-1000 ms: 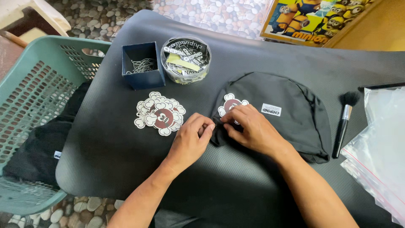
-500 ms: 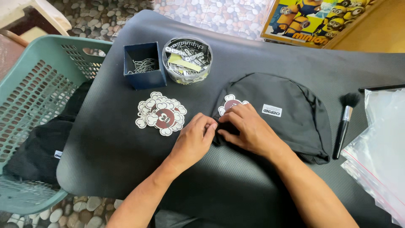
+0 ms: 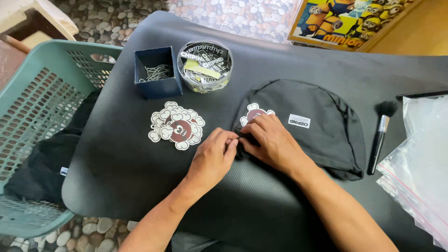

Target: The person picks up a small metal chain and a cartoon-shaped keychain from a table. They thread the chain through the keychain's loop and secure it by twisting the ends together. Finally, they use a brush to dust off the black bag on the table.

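Both hands almost unmoved since before, only pressed a little closer at the hat's edge; left hand [image 3: 212, 156] pinching the rim of the black hat [image 3: 317, 123], right hand [image 3: 270, 142] flat on it, covering part of a cloud sticker [image 3: 254, 112]; hat in the middle of the black mat [image 3: 116, 168], stack of cloud stickers [image 3: 176, 126] just left, brush [image 3: 380, 135] right

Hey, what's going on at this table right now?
A person has both hands on the edge of a black cap lying on a dark mat. The left hand and right hand meet by a cloud-shaped tag at the cap's rim. A pile of similar tags, a small blue box and a brush lie nearby.
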